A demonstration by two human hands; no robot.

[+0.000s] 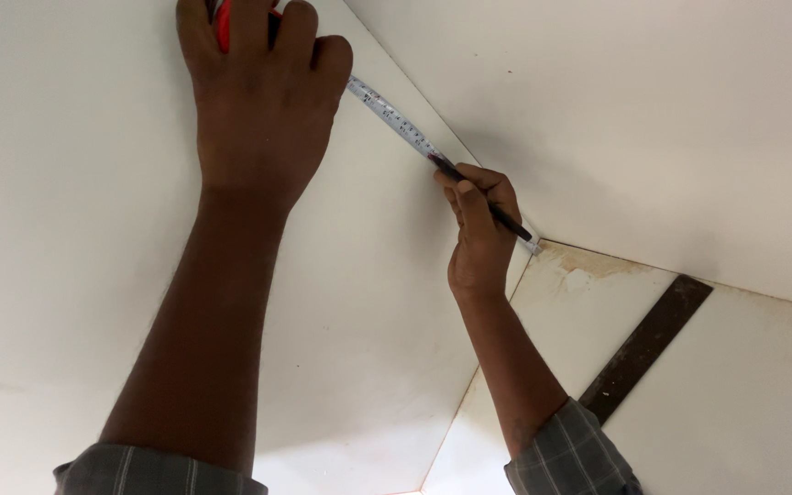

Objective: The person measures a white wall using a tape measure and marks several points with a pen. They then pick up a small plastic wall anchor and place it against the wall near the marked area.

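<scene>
- tape measure blade (396, 115) is pulled flat along the seam where two white panels (66, 183) meet, probably so it reads straight
- left hand (263, 110) is clamped round the red tape case (223, 27), keeping the blade taut
- right hand (478, 229) pinches a dark pencil (488, 197), tip touching the blade
- dark flat metal ruler (648, 346) lies apart on the stained lower panel (735, 412)

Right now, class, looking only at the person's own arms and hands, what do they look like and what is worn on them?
Both forearms are bare, with no gloves, rings or watch showing. The left hand and right hand are uncovered. Each arm ends at a rolled-up sleeve of grey checked cloth with pale lines: left sleeve, right sleeve.
</scene>
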